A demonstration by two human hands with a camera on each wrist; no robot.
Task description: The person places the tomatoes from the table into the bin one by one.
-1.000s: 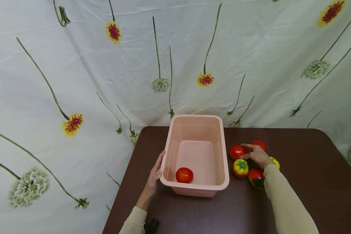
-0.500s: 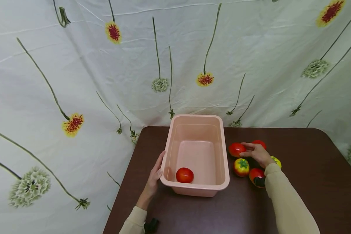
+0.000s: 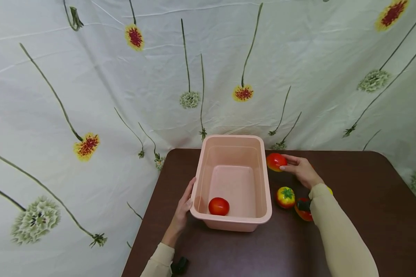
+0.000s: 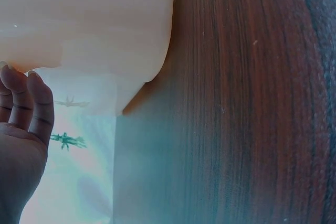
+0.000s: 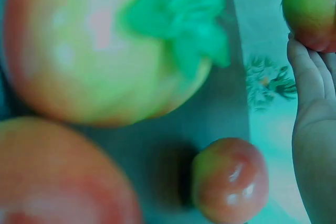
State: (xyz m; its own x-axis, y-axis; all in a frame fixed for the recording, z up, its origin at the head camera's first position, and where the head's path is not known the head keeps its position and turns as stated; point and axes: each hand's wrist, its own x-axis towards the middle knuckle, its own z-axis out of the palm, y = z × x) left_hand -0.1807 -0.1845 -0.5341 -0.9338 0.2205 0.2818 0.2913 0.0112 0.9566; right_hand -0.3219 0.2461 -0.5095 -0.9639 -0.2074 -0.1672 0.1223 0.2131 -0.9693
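In the head view, my right hand [image 3: 301, 169] pinches a glossy red tomato [image 3: 274, 162] between thumb and fingers, close to the right rim of a pink plastic bin [image 3: 234, 221]. The right wrist view shows this tomato [image 5: 312, 11] with a green-yellow side at the fingertips. My left hand [image 3: 182, 209] rests against the bin's left side with its fingers extended along it; fingertips touch the outer wall in the left wrist view. One red tomato [image 3: 218, 206] lies inside the bin at the near end.
Right of the bin lie a yellow-red tomato [image 3: 285, 197] with a green leafy top and a red one [image 3: 303, 214] partly hidden by the right wrist's black device [image 3: 303, 204]. Others are mostly behind the right arm. A flowered cloth [image 3: 152, 77] hangs behind the dark table [image 3: 360, 184].
My right hand has taken hold of the red tomato and carried it away from me and slightly left, towards the bin's rim. The left hand and bin stay put.
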